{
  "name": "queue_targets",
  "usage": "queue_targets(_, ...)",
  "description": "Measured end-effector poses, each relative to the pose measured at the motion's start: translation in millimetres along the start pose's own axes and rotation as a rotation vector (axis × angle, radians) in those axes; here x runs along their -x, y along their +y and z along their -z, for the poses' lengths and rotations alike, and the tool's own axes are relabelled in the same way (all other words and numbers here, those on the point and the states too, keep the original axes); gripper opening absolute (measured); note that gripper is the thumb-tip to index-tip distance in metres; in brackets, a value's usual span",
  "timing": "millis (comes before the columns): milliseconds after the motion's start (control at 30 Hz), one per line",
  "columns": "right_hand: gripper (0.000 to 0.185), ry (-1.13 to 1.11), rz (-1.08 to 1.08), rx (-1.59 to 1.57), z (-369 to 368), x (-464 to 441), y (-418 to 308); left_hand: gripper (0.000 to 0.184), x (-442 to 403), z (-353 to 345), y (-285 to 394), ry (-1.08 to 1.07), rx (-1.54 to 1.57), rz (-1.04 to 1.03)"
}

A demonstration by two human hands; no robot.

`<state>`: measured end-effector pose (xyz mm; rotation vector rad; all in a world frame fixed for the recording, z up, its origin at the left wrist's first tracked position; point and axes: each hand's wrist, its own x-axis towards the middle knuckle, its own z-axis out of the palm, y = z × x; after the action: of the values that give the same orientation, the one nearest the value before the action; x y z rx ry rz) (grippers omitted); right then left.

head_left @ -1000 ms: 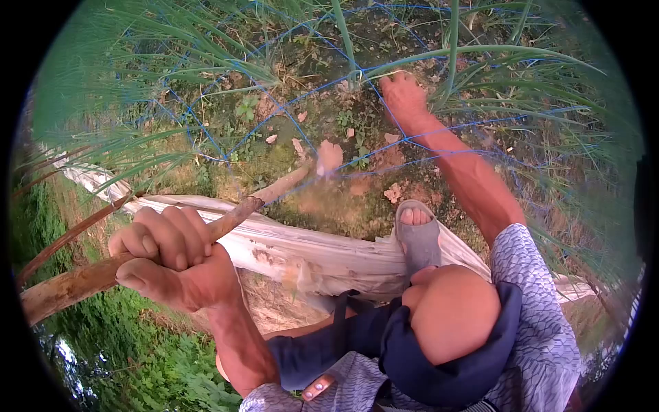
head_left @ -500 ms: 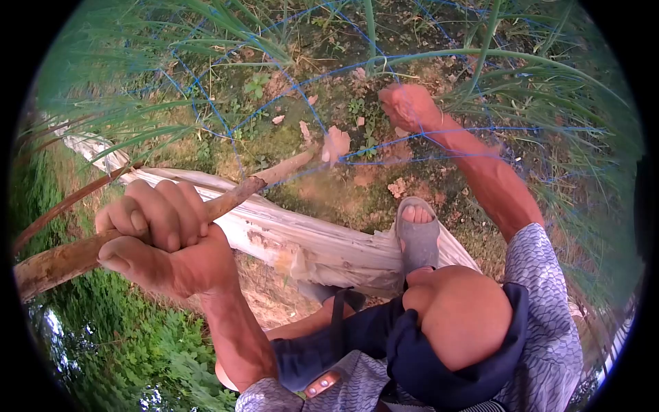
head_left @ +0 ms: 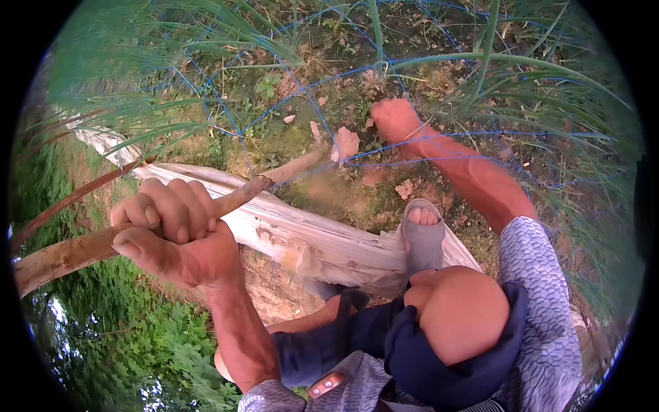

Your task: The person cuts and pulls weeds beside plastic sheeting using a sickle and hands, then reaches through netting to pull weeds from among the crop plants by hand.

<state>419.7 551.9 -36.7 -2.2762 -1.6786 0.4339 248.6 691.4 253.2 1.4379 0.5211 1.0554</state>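
Note:
My left hand is wrapped round a wooden stick, which slants from the lower left up to the soil. The stick's thin far end rests near a pale flake of dirt. My right hand is closed low over the bed, beside small green weeds; whatever its fingers pinch is hidden. Blue netting stretches over the bed, and its strands cross my right wrist and forearm.
Tall green onion-like leaves rise at the back and right. A crumpled whitish plastic sheet edges the bed, with my sandalled foot beside it. Leafy greenery grows at lower left, below a thin brown stick.
My right hand has moved slightly left and down over the small weeds, its fingers still closed. The left hand keeps its grip on the stick. The view has shifted a little.

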Motion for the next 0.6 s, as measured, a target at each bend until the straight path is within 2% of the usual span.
queue_targets(200, 0.009, -0.142, 0.04, 0.06, 6, -11, 6, 0.044, -2, -2, 1, 0.016, -0.053, 0.0)
queue_targets(267, 0.023, -0.26, -0.169, -0.057, 6, -14, 14, 0.043, -2, -1, 0, 0.013, -0.059, -0.006)
queue_targets(400, 0.031, -0.252, -0.237, -0.134, 9, 1, 27, 0.043, -1, -1, 0, 0.01, -0.024, 0.004)
queue_targets(467, 0.03, -0.114, -0.312, -0.276, 14, 13, 33, 0.043, 0, -2, 0, 0.02, -0.022, 0.007)
queue_targets(500, 0.03, -0.115, -0.31, -0.277, 14, 18, 32, 0.042, 0, -2, 0, 0.023, -0.014, 0.011)
queue_targets(567, 0.031, -0.219, -0.439, -0.627, 15, 26, 29, 0.042, -2, -1, 0, 0.02, -0.007, 0.014)
queue_targets(600, 0.031, -0.22, -0.438, -0.629, 12, 30, 28, 0.042, -1, 1, -1, 0.011, -0.008, 0.009)
